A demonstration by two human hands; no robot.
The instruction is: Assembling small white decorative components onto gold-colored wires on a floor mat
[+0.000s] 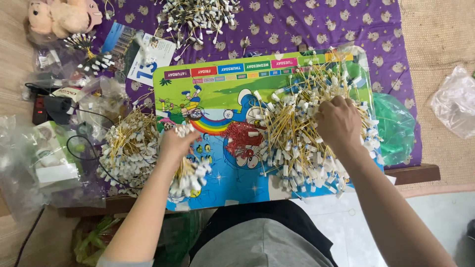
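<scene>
The left hand [174, 144] was closed around a bundle of yellow wires with white connectors [190, 174] near the cartoon board's [213, 94] front-left corner. The right hand [339, 121], fingers curled, dug into the loose wire pile [302, 133] at its right edge; tangled strands could likely drag neighbours off.

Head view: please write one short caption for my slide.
Left hand grips a bunch of yellow white-tipped wires; right hand rests in a loose wire pile on a colourful cartoon mat.
</scene>
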